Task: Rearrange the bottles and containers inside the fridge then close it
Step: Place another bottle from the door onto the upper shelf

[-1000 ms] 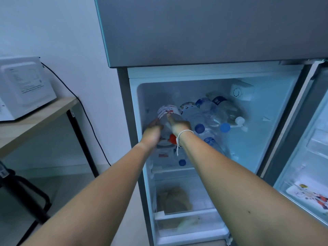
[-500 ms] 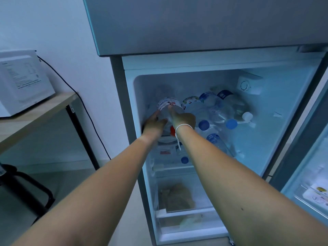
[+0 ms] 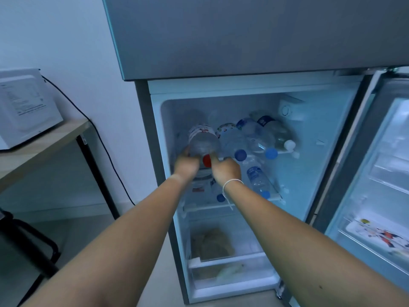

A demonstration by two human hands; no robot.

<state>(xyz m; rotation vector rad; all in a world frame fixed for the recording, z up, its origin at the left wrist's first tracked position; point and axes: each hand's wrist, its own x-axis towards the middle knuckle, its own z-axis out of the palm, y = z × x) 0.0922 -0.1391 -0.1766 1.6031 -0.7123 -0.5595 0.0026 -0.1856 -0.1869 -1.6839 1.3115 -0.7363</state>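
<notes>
The fridge (image 3: 321,173) stands open, its door (image 3: 376,178) swung out to the right. A clear red-capped bottle (image 3: 202,141) lies on its side at the left of the upper shelf, cap towards me. My left hand (image 3: 185,166) grips its neck end from the left. My right hand (image 3: 225,169) holds it from the right, a finger beside the red cap. Several blue-capped bottles (image 3: 254,138) and a white-capped bottle (image 3: 283,138) lie stacked to the right. More bottles (image 3: 259,181) lie on the shelf below.
A crisper drawer (image 3: 212,242) with brownish contents sits low in the fridge. A printed packet (image 3: 380,235) rests in the door's lower rack. To the left, a white microwave (image 3: 24,107) stands on a wooden table (image 3: 44,142), a black cable (image 3: 106,156) runs down the wall, and a black stool (image 3: 28,244) stands below.
Both hands have slid back along the red-capped bottle to its cap end, so the whole body and the red cap now show. The camera view has shifted slightly.
</notes>
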